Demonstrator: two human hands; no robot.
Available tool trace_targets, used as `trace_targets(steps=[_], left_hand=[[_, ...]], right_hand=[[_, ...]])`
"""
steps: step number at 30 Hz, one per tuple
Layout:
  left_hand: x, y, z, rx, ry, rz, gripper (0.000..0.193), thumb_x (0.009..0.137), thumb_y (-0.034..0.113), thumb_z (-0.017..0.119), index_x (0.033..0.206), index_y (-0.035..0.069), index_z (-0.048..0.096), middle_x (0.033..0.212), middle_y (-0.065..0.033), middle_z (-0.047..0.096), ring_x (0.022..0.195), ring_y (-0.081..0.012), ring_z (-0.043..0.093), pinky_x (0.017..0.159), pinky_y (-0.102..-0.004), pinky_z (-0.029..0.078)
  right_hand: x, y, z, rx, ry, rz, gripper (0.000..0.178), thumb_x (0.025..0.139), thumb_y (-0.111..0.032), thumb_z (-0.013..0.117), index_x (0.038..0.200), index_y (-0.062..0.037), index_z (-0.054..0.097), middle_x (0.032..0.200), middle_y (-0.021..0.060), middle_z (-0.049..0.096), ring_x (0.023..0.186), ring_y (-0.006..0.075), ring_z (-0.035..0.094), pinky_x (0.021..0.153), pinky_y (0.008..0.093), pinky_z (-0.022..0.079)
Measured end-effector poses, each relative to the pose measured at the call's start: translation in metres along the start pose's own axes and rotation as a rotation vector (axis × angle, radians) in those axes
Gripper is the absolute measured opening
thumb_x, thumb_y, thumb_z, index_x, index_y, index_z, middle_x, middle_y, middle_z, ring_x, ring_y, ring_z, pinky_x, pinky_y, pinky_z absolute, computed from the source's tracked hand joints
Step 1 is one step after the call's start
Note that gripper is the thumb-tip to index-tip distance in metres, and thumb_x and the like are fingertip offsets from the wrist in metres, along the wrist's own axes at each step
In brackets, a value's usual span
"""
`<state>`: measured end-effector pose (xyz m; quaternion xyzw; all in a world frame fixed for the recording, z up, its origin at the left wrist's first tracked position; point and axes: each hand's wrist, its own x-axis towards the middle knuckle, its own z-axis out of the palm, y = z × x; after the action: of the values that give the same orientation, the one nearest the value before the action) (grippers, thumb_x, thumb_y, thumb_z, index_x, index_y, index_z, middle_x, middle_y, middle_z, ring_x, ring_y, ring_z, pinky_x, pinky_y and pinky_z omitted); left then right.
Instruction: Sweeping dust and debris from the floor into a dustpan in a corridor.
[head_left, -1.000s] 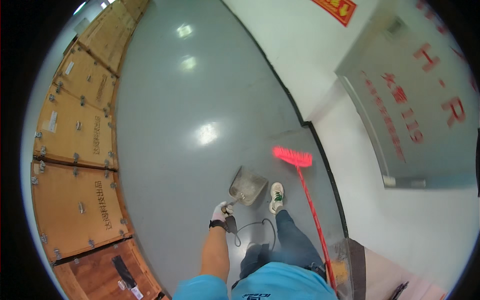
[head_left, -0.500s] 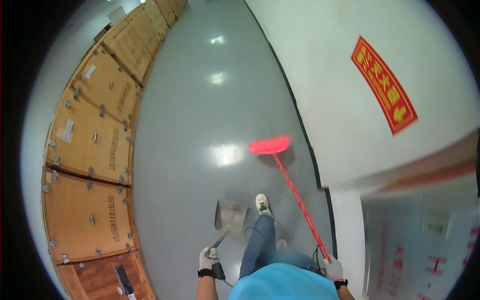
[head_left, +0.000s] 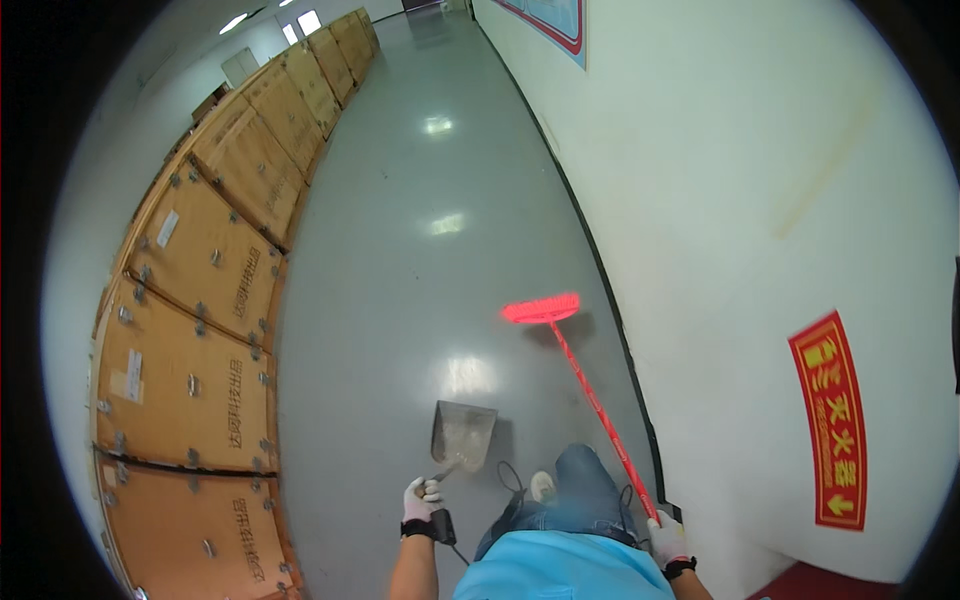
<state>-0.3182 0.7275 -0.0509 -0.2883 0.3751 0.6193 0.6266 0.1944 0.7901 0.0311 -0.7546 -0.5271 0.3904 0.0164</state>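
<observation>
My gloved left hand [head_left: 423, 499] is closed round the dark handle of a grey dustpan [head_left: 464, 432], which hangs with its pan pointing ahead of me. In my gloved right hand [head_left: 668, 537] is the red pole of a broom [head_left: 602, 410]. The broom's bright red bristle head [head_left: 541, 309] points forward, with its shadow on the floor beside it; whether it touches the floor I cannot tell. A small black box with a cable hangs at my left wrist.
A row of wooden crates [head_left: 185, 385] with metal latches lines the left. On the right runs a white wall [head_left: 720, 230] with black skirting and a red and yellow sign [head_left: 834, 425]. The grey floor [head_left: 400, 260] stretches ahead between them, with bright reflections.
I have moved forward along the corridor: crates and wall sign have slid toward the lower edge. Both hands still hold the dustpan and the broom in much the same position.
</observation>
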Motion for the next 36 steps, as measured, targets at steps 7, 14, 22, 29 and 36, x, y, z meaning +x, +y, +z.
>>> trace_targets(steps=[7, 14, 22, 29, 36], left_hand=[[0.122, 0.082, 0.205, -0.063, -0.037, 0.047, 0.023, 0.081, 0.029, 0.041, 0.063, 0.015, 0.036, 0.051, 0.0050, 0.033, 0.038, -0.0070, 0.029, 0.036, -0.0212, 0.020], [0.187, 0.172, 0.333, -0.387, -0.112, 0.082, 0.022, 0.080, 0.022, 0.046, 0.068, 0.006, 0.037, 0.058, -0.0014, 0.038, 0.040, -0.0075, 0.035, 0.031, -0.0185, 0.027], [0.268, 0.292, 0.453, -0.157, -0.105, 0.015, 0.030, 0.081, 0.024, 0.044, 0.072, -0.005, 0.043, 0.056, 0.0011, 0.041, 0.037, -0.0071, 0.034, 0.031, -0.0190, 0.027], [0.399, 0.404, 0.572, -0.018, -0.096, -0.108, 0.026, 0.079, 0.027, 0.046, 0.067, 0.004, 0.045, 0.055, 0.0030, 0.038, 0.038, -0.0075, 0.032, 0.031, -0.0206, 0.025], [0.498, 0.481, 0.695, 0.017, 0.109, -0.111, 0.024, 0.076, 0.026, 0.049, 0.063, 0.007, 0.042, 0.053, 0.0003, 0.039, 0.038, -0.0078, 0.035, 0.032, -0.0198, 0.028]], right_hand=[[0.188, -0.107, -0.002, 0.133, -0.047, 0.009, 0.031, 0.080, -0.029, 0.049, 0.104, -0.0113, 0.055, 0.089, 0.0186, 0.059, 0.086, 0.0338, 0.056, 0.073, 0.0387, 0.044], [0.386, -0.362, -0.079, -0.162, 0.003, -0.205, 0.032, 0.082, -0.032, 0.044, 0.098, -0.0057, 0.053, 0.091, 0.0207, 0.057, 0.087, 0.0386, 0.053, 0.073, 0.0465, 0.042], [0.597, -0.578, -0.087, 0.116, -0.034, -0.099, 0.029, 0.082, -0.025, 0.042, 0.099, -0.0040, 0.053, 0.074, 0.0166, 0.058, 0.057, 0.0278, 0.059, 0.050, 0.0380, 0.046], [0.759, -0.713, -0.064, 0.084, -0.037, -0.041, 0.029, 0.084, -0.026, 0.040, 0.096, -0.0030, 0.052, 0.081, 0.0185, 0.058, 0.067, 0.0312, 0.060, 0.055, 0.0389, 0.050], [0.706, -0.719, -0.045, 0.079, -0.002, -0.129, 0.032, 0.083, -0.026, 0.042, 0.105, -0.0043, 0.051, 0.093, 0.0236, 0.056, 0.090, 0.0406, 0.051, 0.077, 0.0454, 0.041]])
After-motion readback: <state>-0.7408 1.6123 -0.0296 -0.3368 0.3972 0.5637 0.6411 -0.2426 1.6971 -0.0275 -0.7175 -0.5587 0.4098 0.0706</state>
